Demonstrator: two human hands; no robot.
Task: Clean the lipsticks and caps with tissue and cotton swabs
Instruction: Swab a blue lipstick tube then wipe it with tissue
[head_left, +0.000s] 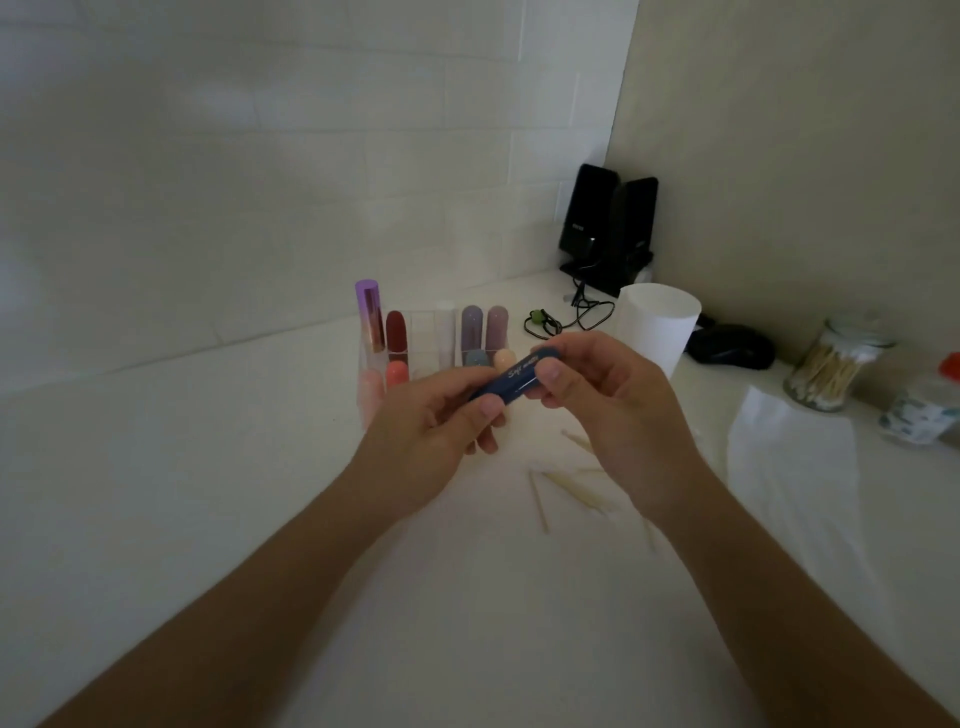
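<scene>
Both hands hold a dark blue lipstick (517, 378) with white script, lying slantwise above the white counter. My left hand (431, 436) grips its lower end between thumb and fingers. My right hand (608, 410) pinches its upper end, the thumb on top. Behind them a clear organizer (426, 338) holds several lipsticks in purple, red, pink, grey and peach. Several used cotton swabs (563, 486) lie on the counter under my right hand. A flat tissue (789, 452) is spread out to the right.
A white paper cup (657, 325) stands behind my right hand. At the right edge are a glass jar of cotton swabs (831, 366) and a small patterned container (922, 410). Black speakers (605, 223), cables and a dark mouse (730, 345) fill the far corner.
</scene>
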